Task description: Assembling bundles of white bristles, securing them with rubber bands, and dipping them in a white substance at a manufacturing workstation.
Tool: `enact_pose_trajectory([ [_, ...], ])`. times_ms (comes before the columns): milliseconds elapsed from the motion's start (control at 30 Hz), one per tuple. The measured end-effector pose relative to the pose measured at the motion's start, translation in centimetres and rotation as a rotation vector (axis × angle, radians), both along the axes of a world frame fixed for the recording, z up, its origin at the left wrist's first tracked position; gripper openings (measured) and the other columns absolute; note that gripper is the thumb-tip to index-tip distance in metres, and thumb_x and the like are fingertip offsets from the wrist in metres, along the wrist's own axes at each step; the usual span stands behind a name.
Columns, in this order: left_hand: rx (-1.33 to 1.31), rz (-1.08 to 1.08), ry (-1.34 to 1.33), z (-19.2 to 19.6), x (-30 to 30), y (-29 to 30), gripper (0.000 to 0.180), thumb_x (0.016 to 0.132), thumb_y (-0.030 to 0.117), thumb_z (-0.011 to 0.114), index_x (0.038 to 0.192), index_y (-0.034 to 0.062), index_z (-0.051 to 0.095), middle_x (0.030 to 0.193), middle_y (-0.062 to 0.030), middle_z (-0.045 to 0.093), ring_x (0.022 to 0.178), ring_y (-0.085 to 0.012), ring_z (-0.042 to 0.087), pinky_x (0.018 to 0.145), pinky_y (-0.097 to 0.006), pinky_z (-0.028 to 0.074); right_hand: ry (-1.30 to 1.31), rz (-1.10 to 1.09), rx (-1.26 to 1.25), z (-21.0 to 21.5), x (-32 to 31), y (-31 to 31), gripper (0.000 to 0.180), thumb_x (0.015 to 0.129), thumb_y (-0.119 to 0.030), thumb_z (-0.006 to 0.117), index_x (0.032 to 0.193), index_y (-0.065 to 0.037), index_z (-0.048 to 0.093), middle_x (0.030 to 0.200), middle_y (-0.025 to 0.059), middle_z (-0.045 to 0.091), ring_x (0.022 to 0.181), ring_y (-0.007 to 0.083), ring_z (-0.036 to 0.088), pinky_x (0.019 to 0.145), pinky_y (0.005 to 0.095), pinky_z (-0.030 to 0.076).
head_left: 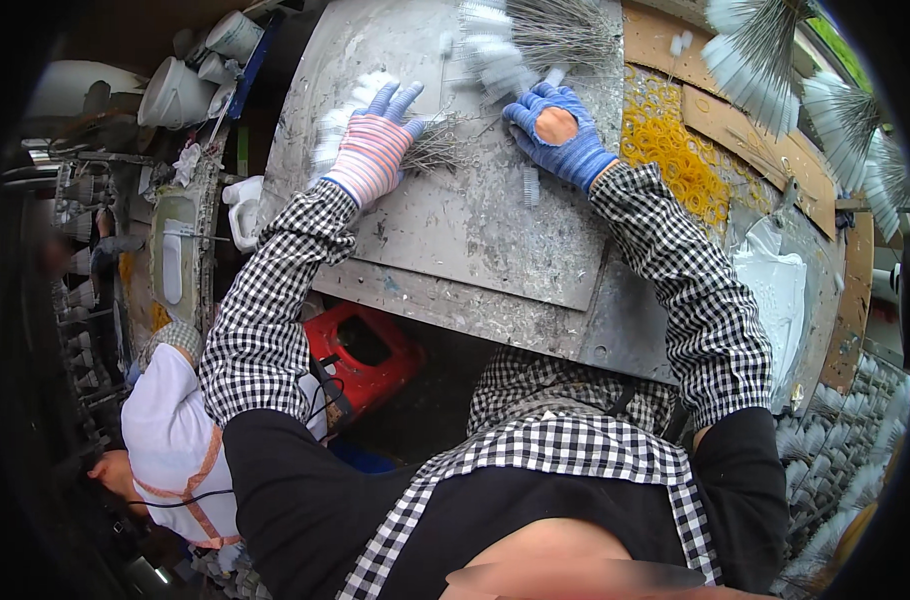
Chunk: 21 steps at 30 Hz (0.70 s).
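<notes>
On the grey metal worktop (445,230), my left hand (368,155) in a striped glove rests over a loose bunch of small wire brushes (437,148). Its fingers are stretched out and apart, with white bristle heads to the left and twisted wire stems to the right. My right hand (560,128) wears a blue glove with a hole on its back. Its fingers are curled downward; what they hold, if anything, is hidden. One white bristle tip shows just beyond these fingers, and a small brush (530,187) lies below the hand. A larger brush pile (495,55) lies at the far edge.
Yellow rings (670,150) are heaped to the right, beside cardboard strips. White paste (772,285) covers a board nearer me. Brush bundles (755,75) stand at the far right. Left are white buckets (173,92) and a co-worker in white (175,440). A red container (365,350) sits below the worktop.
</notes>
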<state>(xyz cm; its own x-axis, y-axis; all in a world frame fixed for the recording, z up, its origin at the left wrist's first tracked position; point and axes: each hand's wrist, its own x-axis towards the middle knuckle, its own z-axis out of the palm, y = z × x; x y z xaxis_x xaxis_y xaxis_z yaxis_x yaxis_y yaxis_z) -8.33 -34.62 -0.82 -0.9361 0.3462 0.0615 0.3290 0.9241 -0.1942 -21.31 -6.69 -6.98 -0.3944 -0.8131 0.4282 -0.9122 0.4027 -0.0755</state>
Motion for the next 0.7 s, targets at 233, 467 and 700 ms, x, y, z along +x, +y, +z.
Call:
enact_pose_trajectory([
  [233,0.085,0.063,-0.06,-2.6,2.4,-0.2,0.029,0.085,0.004,0.06,0.113,0.0096,0.061,0.102,-0.0133,0.067,0.105,-0.0335,0.065,0.112,-0.047,0.04,-0.048,-0.097,0.07,4.0,3.6,-2.1,0.024,0.089,-0.019,0.061,0.11,-0.016,0.071,0.098,0.0066,0.068,0.099,0.0284,0.065,0.084,0.0442,0.053],
  [467,0.004,0.097,-0.142,-1.3,5.4,0.9,0.053,0.082,0.011,0.069,0.133,0.0112,0.057,0.114,-0.0139,0.067,0.11,-0.0302,0.064,0.104,-0.045,0.045,-0.029,0.165,0.101,-1.4,3.2,-1.8,0.028,0.09,-0.013,0.057,0.116,-0.016,0.068,0.093,0.0082,0.064,0.094,0.0266,0.065,0.079,0.0388,0.057],
  [700,-0.067,0.125,-0.143,-0.8,7.0,-0.9,0.045,0.069,0.014,0.078,0.112,0.0097,0.065,0.118,-0.0111,0.064,0.115,-0.0301,0.061,0.097,-0.044,0.048,-0.086,0.004,-0.047,-3.2,-0.8,0.5,0.021,0.095,-0.019,0.059,0.111,-0.012,0.07,0.093,0.0121,0.065,0.094,0.031,0.066,0.079,0.0428,0.056],
])
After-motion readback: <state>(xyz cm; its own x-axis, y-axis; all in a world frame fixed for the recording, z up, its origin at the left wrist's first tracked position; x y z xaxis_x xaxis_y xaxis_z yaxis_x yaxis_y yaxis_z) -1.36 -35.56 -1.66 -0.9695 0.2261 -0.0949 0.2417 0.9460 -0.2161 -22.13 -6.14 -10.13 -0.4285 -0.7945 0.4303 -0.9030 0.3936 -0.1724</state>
